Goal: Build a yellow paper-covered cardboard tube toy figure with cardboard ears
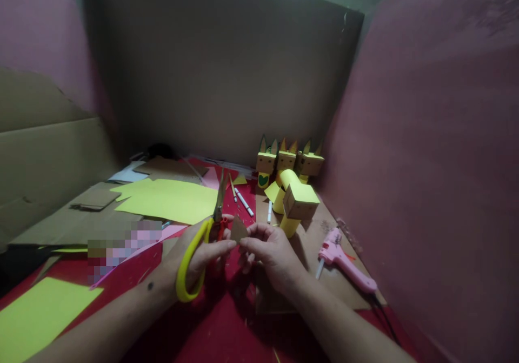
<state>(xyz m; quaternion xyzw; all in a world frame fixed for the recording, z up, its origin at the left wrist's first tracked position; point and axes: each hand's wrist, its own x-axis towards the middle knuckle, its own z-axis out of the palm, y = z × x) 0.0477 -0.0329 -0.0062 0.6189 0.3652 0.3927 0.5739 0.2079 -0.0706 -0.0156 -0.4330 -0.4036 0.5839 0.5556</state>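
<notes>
My left hand [201,250] and my right hand [271,248] meet over the red table, pinching a small pointed piece of brown cardboard [238,230] between thumbs and fingers. Yellow-handled scissors [183,276] hang on my left hand, blades pointing up and away. Something red shows beside the left fingers, too partly hidden to name. Just beyond my right hand stands a box-headed figure [300,200] of cardboard and yellow paper tubes. Its head carries no ears, unlike three similar figures [287,160] behind it, which have pointed ears.
A pink glue gun [343,263] lies on a cardboard sheet [320,295] at right, its cord trailing forward. Yellow paper [174,200], cardboard pieces [95,199] and a white marker [244,202] lie about. Pink walls [438,152] and a grey back panel [219,71] bound the table.
</notes>
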